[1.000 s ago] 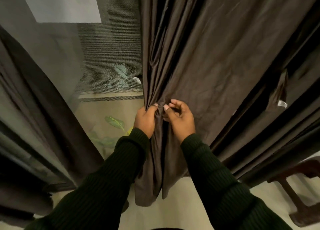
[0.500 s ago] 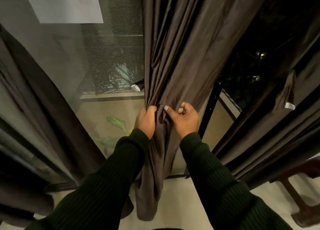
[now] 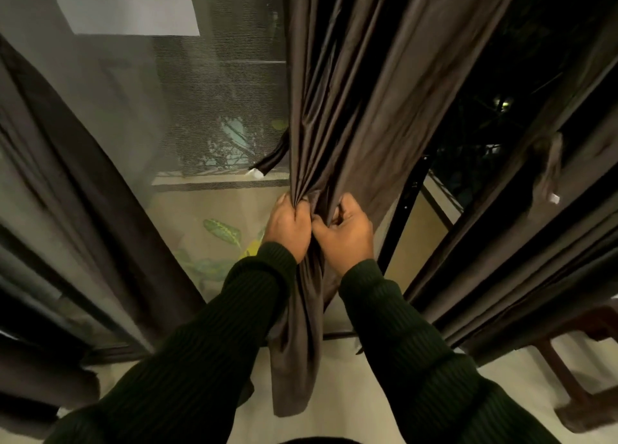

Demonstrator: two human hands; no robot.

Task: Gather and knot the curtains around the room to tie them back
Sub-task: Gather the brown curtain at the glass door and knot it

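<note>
Glass doors with mesh screen [image 3: 214, 115] stood behind dark brown curtains.
No writing could be read; small white tags on a tieback [image 3: 256, 173] and on the right-hand curtain [image 3: 554, 198] were too small to make out. Both hands clenched the centre curtain [image 3: 361, 102] at mid-frame, bunching its folds: the left hand [image 3: 290, 224] gripped the left edge, the right hand [image 3: 347, 234] pinched the gathered cloth just beside it, their knuckles touching. Below them the cloth hung to a pale floor [image 3: 334, 393].
</note>
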